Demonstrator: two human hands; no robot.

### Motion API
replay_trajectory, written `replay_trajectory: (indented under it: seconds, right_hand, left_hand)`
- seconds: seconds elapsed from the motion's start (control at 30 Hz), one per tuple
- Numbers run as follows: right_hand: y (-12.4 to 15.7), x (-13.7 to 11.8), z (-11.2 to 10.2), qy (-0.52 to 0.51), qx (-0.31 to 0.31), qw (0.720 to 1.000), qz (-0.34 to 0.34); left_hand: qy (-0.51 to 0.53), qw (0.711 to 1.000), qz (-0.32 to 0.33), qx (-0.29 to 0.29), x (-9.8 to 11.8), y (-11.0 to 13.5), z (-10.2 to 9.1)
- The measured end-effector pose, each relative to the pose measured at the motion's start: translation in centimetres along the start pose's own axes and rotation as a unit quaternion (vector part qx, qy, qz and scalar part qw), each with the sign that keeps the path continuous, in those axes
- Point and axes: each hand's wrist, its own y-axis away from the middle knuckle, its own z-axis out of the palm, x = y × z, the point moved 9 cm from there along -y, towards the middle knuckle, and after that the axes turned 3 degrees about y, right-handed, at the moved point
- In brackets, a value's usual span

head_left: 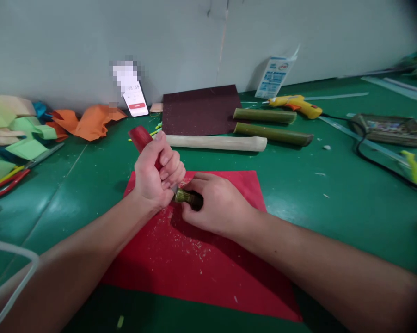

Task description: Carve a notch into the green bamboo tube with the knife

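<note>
Across the green worktable (333,208) a red mat (201,268) lies flat under both hands, seemingly to shield the surface. The left hand (155,178) is clenched in a fist around a red tool handle (141,138) that tilts back toward the wall, which looks like a grip for force. The right hand (222,203) curls over a short green bamboo piece (189,198), pinning it to the mat. Its exposed end sits between the hands, against the left fingers. Pale shavings (191,249) speckle the mat just beneath.
</note>
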Motion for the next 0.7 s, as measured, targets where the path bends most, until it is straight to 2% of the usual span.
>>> replay_trajectory:
  seconds: [0.2,0.4,0.6,0.7]
  right_hand:
    - [0.1,0.0,0.1,0.019,0.005,1.0,0.005]
    - [0.1,0.3,0.2,0.021,-0.001,1.0,0.016]
    - [0.0,0.2,0.3,0.028,-0.01,1.0,0.008]
    - [0.0,0.1,0.4,0.022,-0.013,1.0,0.005]
  left_hand:
    - [-0.019,0.998,0.051,0.045,0.5,0.3,-0.2]
    - [-0.028,0.995,0.08,0.043,0.6,0.6,-0.1]
    - [-0.051,0.984,0.153,0.079,1.2,1.1,-0.5]
    - [-0.055,0.98,0.176,0.072,1.4,1.3,-0.3]
